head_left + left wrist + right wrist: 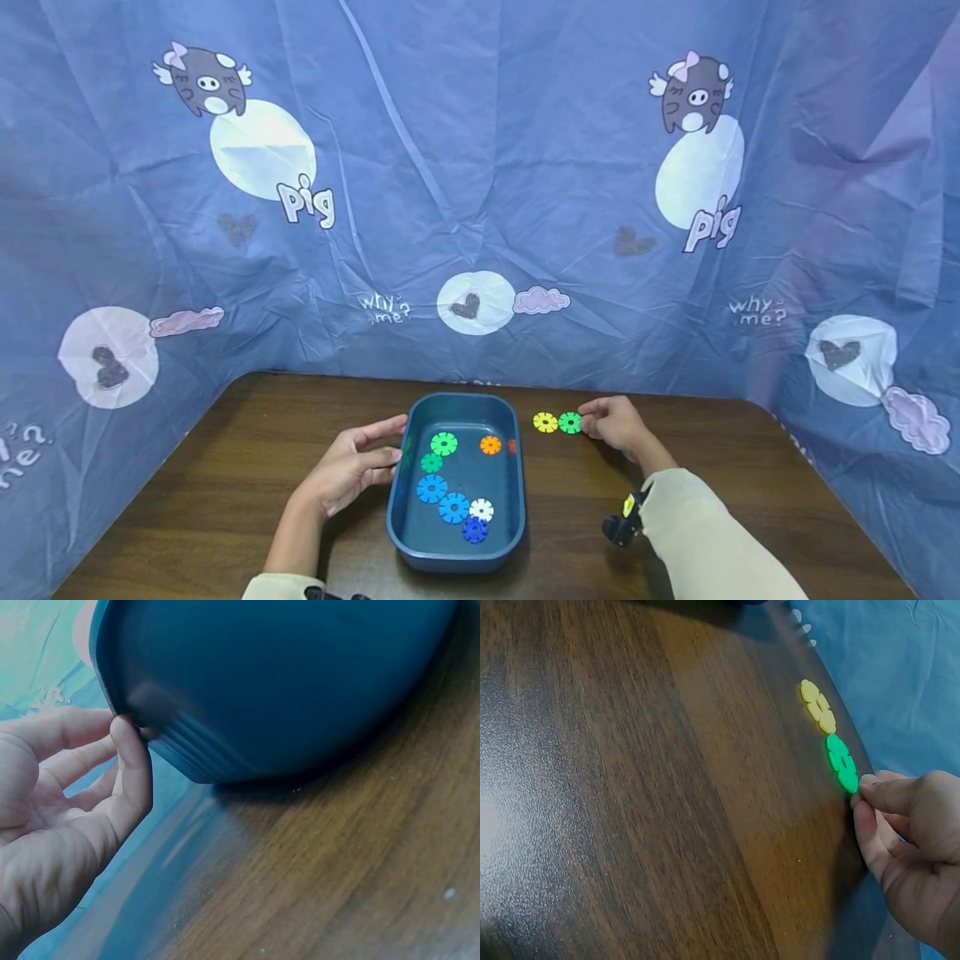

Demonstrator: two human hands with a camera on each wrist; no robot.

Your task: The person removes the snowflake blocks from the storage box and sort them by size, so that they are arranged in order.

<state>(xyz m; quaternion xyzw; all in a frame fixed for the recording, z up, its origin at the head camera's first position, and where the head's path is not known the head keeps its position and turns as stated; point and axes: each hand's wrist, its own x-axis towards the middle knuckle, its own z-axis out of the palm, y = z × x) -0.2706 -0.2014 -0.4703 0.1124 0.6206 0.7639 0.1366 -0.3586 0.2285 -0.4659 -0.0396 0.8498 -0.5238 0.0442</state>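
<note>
My right hand [617,427] pinches the near edge of a green notched plastic disc [570,422] between thumb and fingertips. A yellow notched disc [545,422] sits edge to edge with the green one, to its left. Both are to the right of a dark blue plastic tray [457,546]. At the tray's left wall, my left hand [352,462] has its fingers extended, thumb and fingertips touching the rim and outer side. The right wrist view shows the yellow disc [818,707] and green disc [841,763] in line, leading to my fingertips [866,781].
Inside the tray lie a light green disc [444,443], a smaller green disc [431,462], two blue discs, a white disc [482,510], a dark blue disc [474,530] and an orange disc [491,445]. A printed blue cloth [480,167] hangs behind the brown wooden table [585,533].
</note>
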